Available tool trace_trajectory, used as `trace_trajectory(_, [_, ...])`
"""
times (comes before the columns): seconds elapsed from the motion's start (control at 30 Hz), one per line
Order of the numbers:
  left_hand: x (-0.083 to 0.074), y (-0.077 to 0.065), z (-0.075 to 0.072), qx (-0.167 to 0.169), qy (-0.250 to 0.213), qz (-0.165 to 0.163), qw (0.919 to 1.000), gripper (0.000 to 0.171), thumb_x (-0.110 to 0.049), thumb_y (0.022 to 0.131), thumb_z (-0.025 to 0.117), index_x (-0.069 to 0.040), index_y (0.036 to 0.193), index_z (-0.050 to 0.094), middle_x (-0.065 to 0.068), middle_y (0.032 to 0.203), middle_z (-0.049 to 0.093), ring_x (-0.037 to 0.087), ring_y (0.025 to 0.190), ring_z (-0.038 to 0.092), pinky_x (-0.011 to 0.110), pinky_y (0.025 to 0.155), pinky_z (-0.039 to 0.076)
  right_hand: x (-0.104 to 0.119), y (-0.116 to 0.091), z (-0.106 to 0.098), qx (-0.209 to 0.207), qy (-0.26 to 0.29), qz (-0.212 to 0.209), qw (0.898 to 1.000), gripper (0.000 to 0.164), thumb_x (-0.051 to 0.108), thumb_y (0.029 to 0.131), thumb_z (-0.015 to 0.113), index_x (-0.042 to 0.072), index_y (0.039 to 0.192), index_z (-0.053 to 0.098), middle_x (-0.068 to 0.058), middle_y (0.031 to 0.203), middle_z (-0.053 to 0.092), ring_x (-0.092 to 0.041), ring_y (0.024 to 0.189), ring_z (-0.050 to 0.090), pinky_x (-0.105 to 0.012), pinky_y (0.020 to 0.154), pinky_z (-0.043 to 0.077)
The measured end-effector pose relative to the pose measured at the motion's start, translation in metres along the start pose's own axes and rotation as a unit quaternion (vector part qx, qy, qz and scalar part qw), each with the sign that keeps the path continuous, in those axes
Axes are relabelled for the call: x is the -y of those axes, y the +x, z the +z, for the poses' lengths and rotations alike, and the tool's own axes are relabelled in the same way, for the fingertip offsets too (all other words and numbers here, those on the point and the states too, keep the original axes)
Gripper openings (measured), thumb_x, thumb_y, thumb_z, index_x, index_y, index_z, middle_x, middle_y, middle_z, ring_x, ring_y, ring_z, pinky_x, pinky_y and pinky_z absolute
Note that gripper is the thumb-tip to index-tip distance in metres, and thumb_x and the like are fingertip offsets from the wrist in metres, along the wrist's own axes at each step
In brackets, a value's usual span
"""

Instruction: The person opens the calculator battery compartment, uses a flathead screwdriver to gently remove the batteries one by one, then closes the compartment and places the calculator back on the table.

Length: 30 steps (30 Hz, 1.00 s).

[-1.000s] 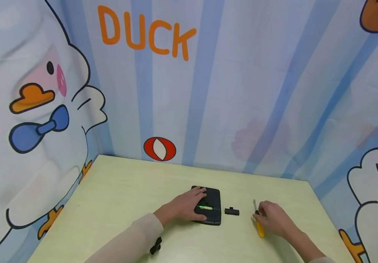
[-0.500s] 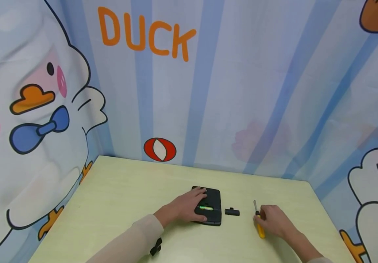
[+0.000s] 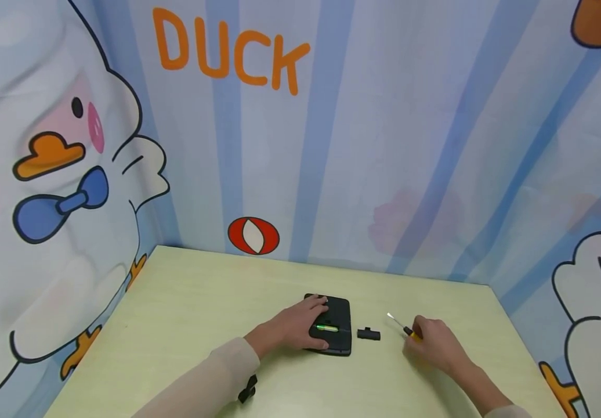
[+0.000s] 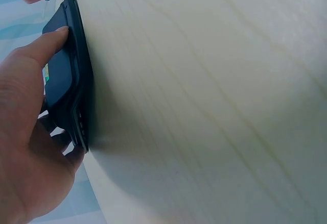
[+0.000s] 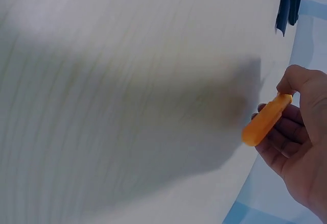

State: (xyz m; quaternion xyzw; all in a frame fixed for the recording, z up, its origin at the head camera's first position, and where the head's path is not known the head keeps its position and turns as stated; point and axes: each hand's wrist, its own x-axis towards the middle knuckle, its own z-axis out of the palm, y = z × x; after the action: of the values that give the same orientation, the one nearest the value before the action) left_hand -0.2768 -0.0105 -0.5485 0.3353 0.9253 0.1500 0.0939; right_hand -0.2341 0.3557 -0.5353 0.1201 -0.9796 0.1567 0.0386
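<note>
A flat black device (image 3: 339, 313) lies on the table with a slot holding a green battery (image 3: 327, 328). My left hand (image 3: 299, 326) rests across its left part, fingers spread over the back and thumb near the front edge. In the left wrist view, the device (image 4: 71, 55) shows its side edge, with the thumb on its face. A small black battery cover (image 3: 368, 334) with a tab lies just right of the device. Farther right, my right hand (image 3: 436, 345) holds a screwdriver (image 3: 398, 322), its tip toward the upper left. Its orange-yellow handle (image 5: 265, 121) shows in the right wrist view.
The pale yellow table (image 3: 201, 296) ends at a fabric backdrop (image 3: 384, 145) with duck pictures. A small black object (image 3: 247, 389) shows beside the left sleeve (image 3: 217, 374).
The screwdriver has swung from nearly upright in view to pointing up and left, its handle now mostly hidden in my right hand. The left hand and device stay in place.
</note>
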Motion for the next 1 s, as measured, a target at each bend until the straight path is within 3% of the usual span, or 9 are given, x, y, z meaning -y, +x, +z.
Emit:
trace_trajectory(0.47, [0.0,0.0,-0.002,0.004,-0.009,-0.004,0.9999,0.086,-0.059,0.096,0.072,-0.015,0.163,0.043,0.001,0.173,0.029,0.022,0.161,0.022,0.042,0.124,0.036,0.019,0.01,-0.019,-0.042,0.047,-0.026,0.998,0.011,0.009,0.089,0.079,0.007,0.09,0.068,0.004,0.075,0.06,-0.012,0.066,0.05,-0.029,0.062,0.046])
trace_trajectory(0.8, [0.001,0.0,-0.002,0.006,-0.015,0.001,0.9999,0.087,-0.06,0.095,0.072,-0.014,0.163,0.042,0.001,0.173,0.029,0.022,0.161,0.022,0.043,0.124,0.035,0.031,0.014,-0.025,-0.034,0.083,-0.029,0.996,0.009,0.012,0.093,0.08,0.009,0.095,0.071,0.005,0.081,0.064,-0.01,0.07,0.053,-0.027,0.064,0.049])
trace_trajectory(1.0, [0.001,0.0,-0.002,0.003,-0.015,0.0,0.9999,0.086,-0.06,0.095,0.072,-0.015,0.163,0.043,0.001,0.173,0.029,0.022,0.161,0.022,0.043,0.123,0.036,0.037,0.018,-0.026,-0.045,0.097,-0.019,0.994,0.011,0.013,0.094,0.081,0.007,0.101,0.075,0.001,0.091,0.071,-0.013,0.08,0.062,-0.034,0.075,0.057])
